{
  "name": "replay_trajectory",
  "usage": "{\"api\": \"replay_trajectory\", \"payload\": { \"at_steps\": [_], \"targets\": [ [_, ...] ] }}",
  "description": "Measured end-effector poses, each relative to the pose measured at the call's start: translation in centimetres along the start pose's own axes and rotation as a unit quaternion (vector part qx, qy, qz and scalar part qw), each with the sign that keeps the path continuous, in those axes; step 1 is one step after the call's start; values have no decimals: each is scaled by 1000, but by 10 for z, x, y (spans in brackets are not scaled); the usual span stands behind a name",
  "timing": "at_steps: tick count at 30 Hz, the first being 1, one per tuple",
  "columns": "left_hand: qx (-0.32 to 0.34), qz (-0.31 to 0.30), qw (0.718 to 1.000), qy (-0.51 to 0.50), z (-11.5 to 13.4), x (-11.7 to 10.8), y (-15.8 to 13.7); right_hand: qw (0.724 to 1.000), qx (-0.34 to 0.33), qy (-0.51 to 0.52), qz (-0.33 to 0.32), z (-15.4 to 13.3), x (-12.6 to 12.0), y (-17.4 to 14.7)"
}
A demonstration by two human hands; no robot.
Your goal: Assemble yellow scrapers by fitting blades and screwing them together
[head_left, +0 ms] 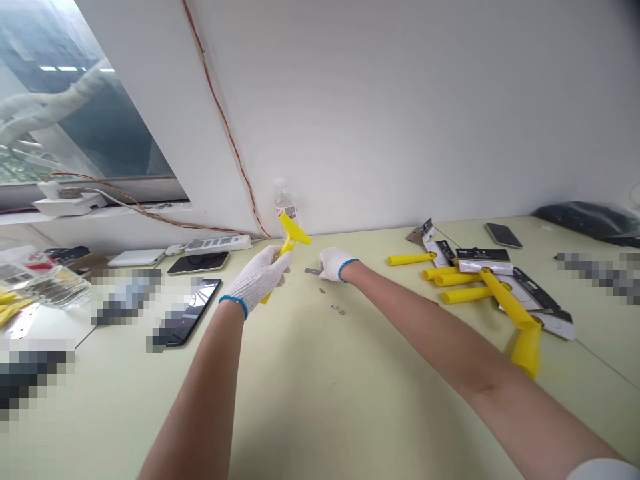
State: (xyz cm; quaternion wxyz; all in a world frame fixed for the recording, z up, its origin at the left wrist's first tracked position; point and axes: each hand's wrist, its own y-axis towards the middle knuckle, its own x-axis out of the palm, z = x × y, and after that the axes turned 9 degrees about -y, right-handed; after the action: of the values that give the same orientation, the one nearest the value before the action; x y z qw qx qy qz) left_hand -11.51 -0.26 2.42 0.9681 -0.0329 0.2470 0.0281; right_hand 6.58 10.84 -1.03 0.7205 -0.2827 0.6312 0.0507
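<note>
My left hand [259, 275], in a white knit glove with a blue cuff, is closed around the handle of a yellow scraper [294, 231]. The scraper's wide head points up and away from me. Just to the right, my right hand [336, 264], gloved the same way, pinches a thin flat metal blade [313, 271] low over the table. Its fingertips are partly hidden. Several small metal screws or nuts [337, 309] lie on the table below the right hand, with another small metal piece [322, 291] nearer to it.
At the right lie several yellow-handled scrapers [467, 295] with black and white packaging. Phones [197, 310] and a white power strip [220, 243] are on the left. A clear plastic bottle [284, 199] stands against the wall; a dark bag [590, 220] lies far right.
</note>
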Motion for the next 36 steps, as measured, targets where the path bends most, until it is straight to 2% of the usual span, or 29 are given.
{"api": "replay_trajectory", "payload": {
  "at_steps": [5, 10, 13, 17, 21, 25, 32, 36],
  "targets": [
    [-7, -5, 1000, 25, -7, -4, 1, 998, -9, -33, -44, -6, -4, -4],
    [11, -20, 999, 31, -15, -5, 4, 999, -20, -12, -37, -10, -8, -12],
    [28, -17, 999, 16, -17, -5, 5, 999, -21, 23, -11, -8, -9, -22],
    [34, -37, 999, 17, -12, -7, 2, 994, -7, 90, 57, 7, -9, -47],
    [30, -51, 998, 30, -5, -2, -1, 976, 26, 163, 143, 26, -7, -83],
    [52, -47, 994, 81, 1, 14, -5, 952, 49, 224, 203, 35, -2, -114],
    [66, -108, 989, 80, 1, 38, -6, 928, 35, 304, 214, 36, 4, -138],
    [107, -74, 986, 108, 1, 37, -5, 919, 44, 326, 218, 40, 2, -141]
  ]
}}
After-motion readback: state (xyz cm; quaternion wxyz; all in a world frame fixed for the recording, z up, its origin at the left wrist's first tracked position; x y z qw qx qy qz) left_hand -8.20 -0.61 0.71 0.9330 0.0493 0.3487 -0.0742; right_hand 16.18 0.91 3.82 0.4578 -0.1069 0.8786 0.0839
